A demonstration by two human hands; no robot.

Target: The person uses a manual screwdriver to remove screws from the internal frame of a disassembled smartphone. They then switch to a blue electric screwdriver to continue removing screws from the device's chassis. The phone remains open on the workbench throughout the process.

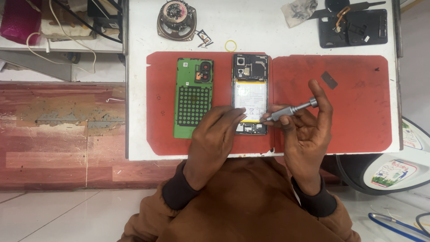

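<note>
Bare red mat (358, 116) at centre right leaves open room. Centre frame is crowded: the opened phone (250, 89), the green back cover (193, 96) beside it. A speaker (176, 20), rag (299, 10) and black tray (354, 28) block the surface's top edge.

Upper centre: round speaker (176, 20), yellow ring (230, 45). Upper right: crumpled cloth (298, 11), black phone frame (353, 28). Upper left: white cable (62, 32), magenta pouch (20, 20).

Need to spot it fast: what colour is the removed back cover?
Green back cover, black dotted patch; head view.
</note>
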